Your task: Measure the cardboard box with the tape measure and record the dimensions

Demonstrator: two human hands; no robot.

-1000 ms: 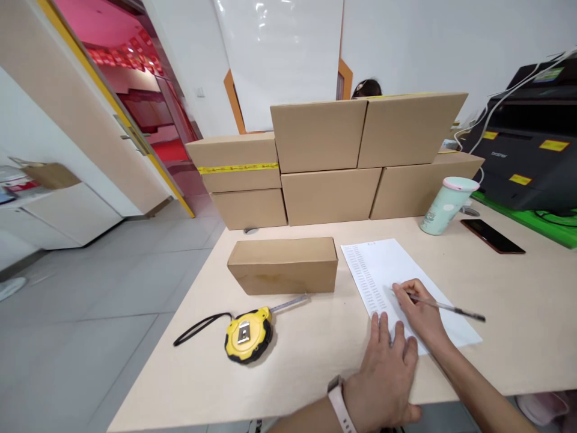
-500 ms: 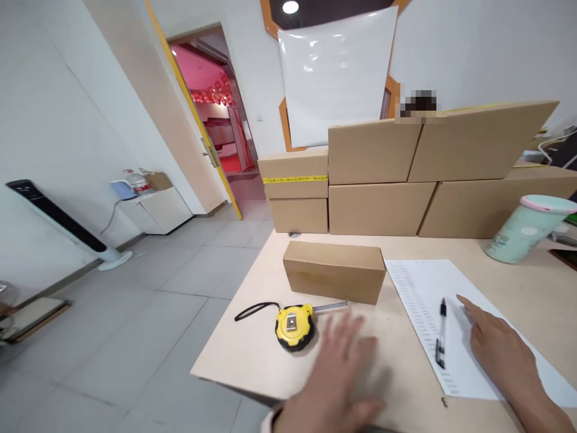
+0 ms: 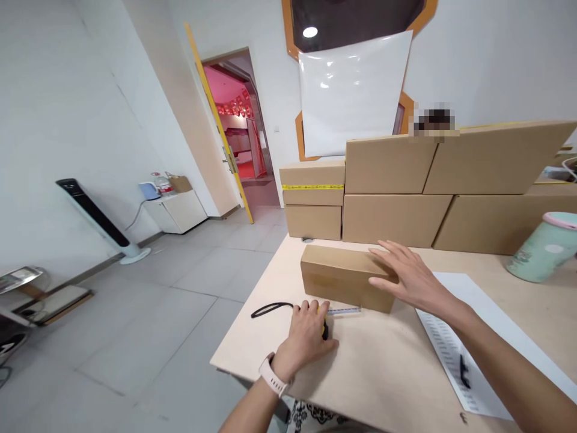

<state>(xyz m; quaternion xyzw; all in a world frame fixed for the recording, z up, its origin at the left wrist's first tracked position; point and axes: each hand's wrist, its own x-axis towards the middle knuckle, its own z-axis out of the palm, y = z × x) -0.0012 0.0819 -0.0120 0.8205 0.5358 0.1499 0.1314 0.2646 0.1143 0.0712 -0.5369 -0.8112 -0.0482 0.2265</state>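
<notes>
On the desk, my left hand (image 3: 309, 331) covers the yellow and black tape measure (image 3: 325, 328), its fingers curled over the case. A short length of blade (image 3: 345, 311) sticks out to the right and a black wrist strap (image 3: 273, 308) lies to the left. Behind it stands a small oblong cardboard box (image 3: 345, 276). My right hand (image 3: 406, 270) is at the box's right end, thumb in front and fingers apart over the top; whether it touches the box I cannot tell. Under my right forearm lie a printed sheet (image 3: 451, 355) and a black pen (image 3: 464, 373), partly hidden.
Stacked cardboard boxes (image 3: 396, 218) line the desk's back edge, with a person's blurred head (image 3: 433, 122) behind them. A mint-green tumbler (image 3: 543, 249) stands at the right. The desk's left edge drops to a tiled floor (image 3: 180, 325); a tower fan (image 3: 97, 216) stands there.
My left hand has moved left onto the tape measure. My right hand has left the sheet and reached forward to the small box's right end. The view has shifted slightly.
</notes>
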